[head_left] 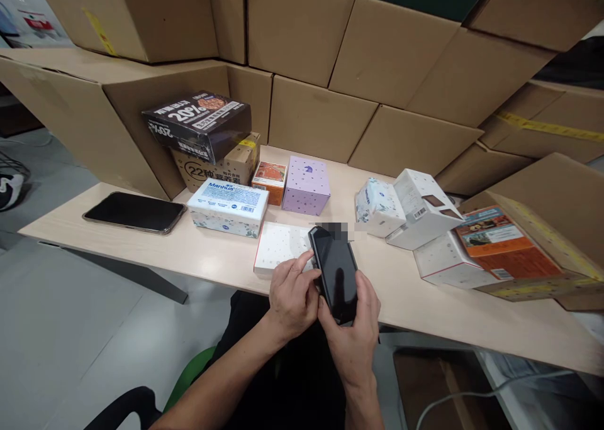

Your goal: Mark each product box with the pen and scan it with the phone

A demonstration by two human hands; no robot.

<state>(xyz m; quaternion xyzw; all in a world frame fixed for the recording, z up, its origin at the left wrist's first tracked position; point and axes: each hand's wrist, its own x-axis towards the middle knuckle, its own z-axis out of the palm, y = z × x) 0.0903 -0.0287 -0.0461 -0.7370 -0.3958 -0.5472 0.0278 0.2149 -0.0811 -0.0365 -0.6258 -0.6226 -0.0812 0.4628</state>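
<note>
A dark smartphone (338, 273) with a black screen is tilted above the front edge of the table. My right hand (353, 329) is closed around its lower end, thumb on the near left corner and fingers along the right side. At the phone's left edge, my left hand (293, 295) has its fingers curled, with fingertips against that edge. Just behind my left hand lies a flat white patterned box (278, 244), partly covered by the hand and the phone. A pixelated patch hides the area beyond the phone's top.
Left on the table are a larger phone (134, 212), a tissue pack (229, 207), a black box (201, 123) on a brown carton (221, 166), an orange box (268, 181) and a purple box (306, 185). Right stand a white box (419, 197) and an orange-labelled box (509, 244). Cartons (321, 119) wall the back.
</note>
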